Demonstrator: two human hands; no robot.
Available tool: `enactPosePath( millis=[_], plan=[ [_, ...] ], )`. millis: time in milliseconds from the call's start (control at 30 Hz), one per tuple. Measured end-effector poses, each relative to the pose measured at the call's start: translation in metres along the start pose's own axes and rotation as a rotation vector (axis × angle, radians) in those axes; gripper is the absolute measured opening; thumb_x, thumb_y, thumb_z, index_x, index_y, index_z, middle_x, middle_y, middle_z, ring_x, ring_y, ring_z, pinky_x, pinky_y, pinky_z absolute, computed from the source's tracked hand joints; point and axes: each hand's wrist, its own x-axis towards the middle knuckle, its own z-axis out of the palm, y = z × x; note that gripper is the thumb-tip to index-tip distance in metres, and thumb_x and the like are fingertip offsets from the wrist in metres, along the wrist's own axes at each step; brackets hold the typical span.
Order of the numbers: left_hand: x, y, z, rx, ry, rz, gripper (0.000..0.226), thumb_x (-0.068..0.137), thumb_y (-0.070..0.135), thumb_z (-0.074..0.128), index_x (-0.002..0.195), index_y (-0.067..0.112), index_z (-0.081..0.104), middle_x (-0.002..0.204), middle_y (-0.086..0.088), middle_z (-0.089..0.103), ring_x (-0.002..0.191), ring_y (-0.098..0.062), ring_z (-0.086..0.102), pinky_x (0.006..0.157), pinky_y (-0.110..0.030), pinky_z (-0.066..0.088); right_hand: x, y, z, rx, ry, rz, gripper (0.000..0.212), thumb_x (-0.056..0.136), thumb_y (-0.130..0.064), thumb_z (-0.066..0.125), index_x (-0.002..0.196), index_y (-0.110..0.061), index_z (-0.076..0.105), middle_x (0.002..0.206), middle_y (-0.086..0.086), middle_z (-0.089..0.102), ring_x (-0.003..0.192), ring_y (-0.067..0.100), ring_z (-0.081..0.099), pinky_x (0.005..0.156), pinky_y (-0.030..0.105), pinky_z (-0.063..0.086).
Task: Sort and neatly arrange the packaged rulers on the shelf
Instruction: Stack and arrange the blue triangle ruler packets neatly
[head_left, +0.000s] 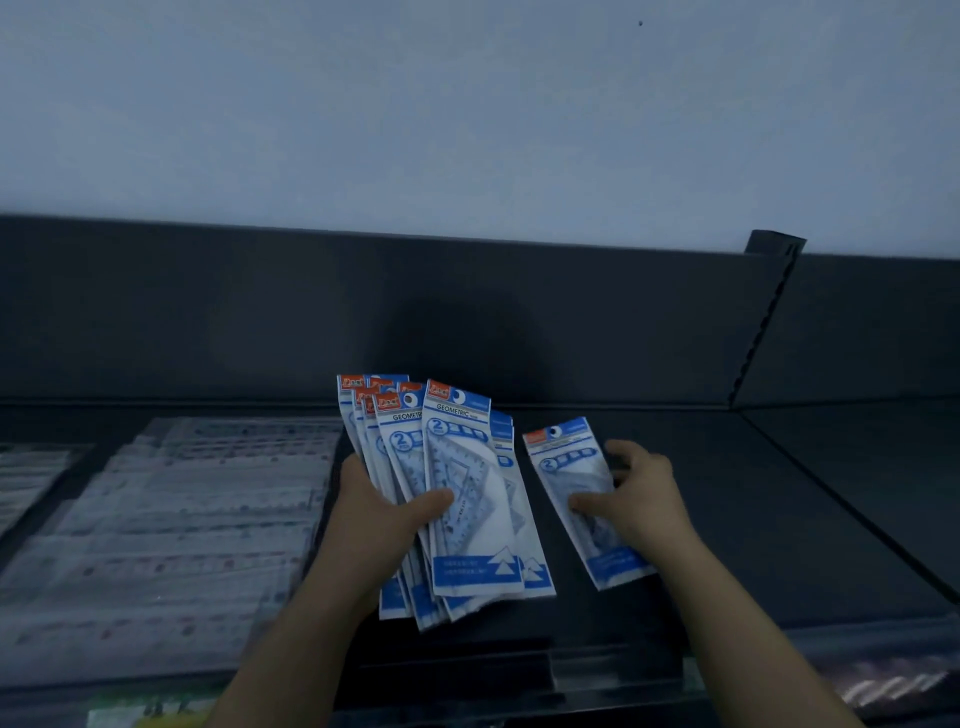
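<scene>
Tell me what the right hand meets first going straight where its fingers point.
Likely the fanned bundle of blue-and-white ruler packets in the left hand, past the single packet the right hand grips; depth unclear.

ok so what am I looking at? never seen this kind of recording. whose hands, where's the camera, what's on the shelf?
There is no machine here. A person works with bare hands, and the one picture comes from a wide-angle camera worn on their head, looking forward and down. That is why both forearms come in from the bottom edge.

The left hand grips a fanned bunch of packets. They are blue and white and printed GEOMETRIC, and a clear triangle ruler shows in the front one. The right hand holds a single packet of the same kind, thumb on top. I cannot tell whether it is lifted off the surface.

Below is a dark shelf, with a dark back panel and a pale wall above. On the shelf to the left lie overlapping long rulers in clear sleeves, blurred.
</scene>
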Motion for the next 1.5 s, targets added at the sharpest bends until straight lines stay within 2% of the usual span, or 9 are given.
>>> enactPosePath(
  millis=[200,400,567,767,1000,1100,1200,1300,1500],
  plan=[
    [0.004,-0.004,0.003,0.027,-0.007,0.002,0.068,0.073,0.011,0.082,0.128,0.018,0.042,0.113,-0.002,0.063,0.096,-0.021,0.064,0.079,-0.039,0.053,-0.006,-0.006,-0.01,0.225,-0.083,0.092,0.073,0.07,0.0,0.08,0.133,-0.006,0.044,0.089,0.002,0.063,0.076,0.012,0.061,0.059,0.024,0.048],
    [0.003,-0.003,0.007,0.025,-0.012,-0.014,0.065,0.074,0.011,0.081,0.125,0.019,0.041,0.107,0.002,0.061,0.094,-0.02,0.062,0.079,-0.039,0.052,-0.005,-0.013,-0.027,0.603,-0.13,0.137,0.035,0.08,0.004,0.067,0.114,-0.002,0.061,0.099,0.018,0.071,0.085,0.03,0.069,0.073,0.041,0.057],
    [0.002,-0.001,0.01,-0.024,-0.027,-0.039,0.065,0.074,0.014,0.081,0.125,0.018,0.042,0.105,0.001,0.063,0.091,-0.019,0.064,0.071,-0.035,0.053,-0.009,-0.035,-0.016,0.876,-0.242,0.083,0.027,0.084,0.005,0.06,0.111,0.001,0.063,0.101,0.02,0.071,0.077,0.026,0.07,0.064,0.036,0.06],
    [-0.004,0.006,0.015,-0.078,-0.071,-0.064,0.085,0.052,0.023,0.092,0.123,0.018,0.046,0.113,-0.005,0.067,0.096,-0.024,0.068,0.077,-0.045,0.058,-0.019,-0.048,0.035,0.796,-0.269,0.096,0.021,0.082,-0.003,0.069,0.102,-0.004,0.064,0.097,0.016,0.073,0.086,0.033,0.071,0.08,0.052,0.057],
    [-0.001,0.008,-0.016,-0.059,0.102,0.004,0.068,0.073,0.004,0.08,0.125,0.017,0.04,0.103,0.001,0.062,0.086,-0.016,0.062,0.08,-0.04,0.052,-0.012,-0.035,0.024,0.422,-0.044,0.015,0.037,0.084,-0.022,0.071,0.117,-0.006,0.061,0.099,0.004,0.067,0.097,0.021,0.065,0.09,0.034,0.052],
    [0.0,0.009,-0.015,-0.065,0.112,0.032,0.066,0.075,0.005,0.079,0.126,0.018,0.039,0.108,-0.002,0.062,0.088,-0.017,0.062,0.081,-0.043,0.053,-0.032,-0.044,0.02,0.409,-0.286,-0.116,0.027,0.089,-0.027,0.064,0.106,-0.007,0.067,0.099,0.003,0.073,0.097,0.019,0.067,0.084,0.027,0.053],
    [-0.005,0.012,0.012,-0.085,0.005,0.055,0.056,0.082,0.003,0.07,0.125,0.022,0.038,0.106,0.002,0.063,0.084,-0.009,0.065,0.06,-0.025,0.054,-0.052,-0.058,0.03,0.45,-0.588,-0.161,0.026,0.095,-0.029,0.054,0.118,-0.021,0.064,0.109,-0.002,0.072,0.101,0.016,0.068,0.09,0.034,0.053],
    [-0.013,0.016,0.041,-0.115,-0.141,-0.001,0.043,0.091,0.016,0.057,0.129,0.029,0.042,0.103,0.004,0.067,0.085,-0.01,0.068,0.062,-0.024,0.055,-0.051,-0.063,0.03,0.445,-0.579,-0.201,0.031,0.097,-0.027,0.051,0.127,-0.029,0.056,0.116,-0.004,0.069,0.107,0.015,0.065,0.096,0.034,0.05],
    [-0.01,0.017,0.075,-0.166,-0.292,-0.074,0.046,0.088,0.033,0.058,0.132,0.034,0.044,0.12,0.0,0.064,0.102,-0.02,0.066,0.088,-0.042,0.055,-0.033,-0.047,-0.015,0.587,-0.545,-0.133,0.048,0.073,-0.015,0.072,0.119,-0.008,0.06,0.108,0.011,0.072,0.098,0.031,0.069,0.087,0.045,0.053]
  ],
)
